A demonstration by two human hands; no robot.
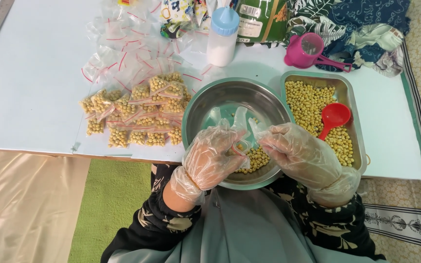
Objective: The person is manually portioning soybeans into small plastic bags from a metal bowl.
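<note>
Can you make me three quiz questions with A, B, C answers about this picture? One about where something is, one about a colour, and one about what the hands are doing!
1. Where is the red scoop?
A. In the round bowl
B. In the rectangular tray of beans
C. On the green mat

2. What colour is the measuring cup near the top?
A. Pink
B. Yellow
C. Black

3. What are the left hand and right hand doing?
A. Resting flat on the table
B. Holding a small clear bag together over the bowl
C. Gripping the white bottle

Answers:
1. B, the scoop lies on the beans in the metal tray.
2. A, the cup is plainly pink.
3. B, both gloved hands pinch the little bag of beans above the round metal bowl.
</note>
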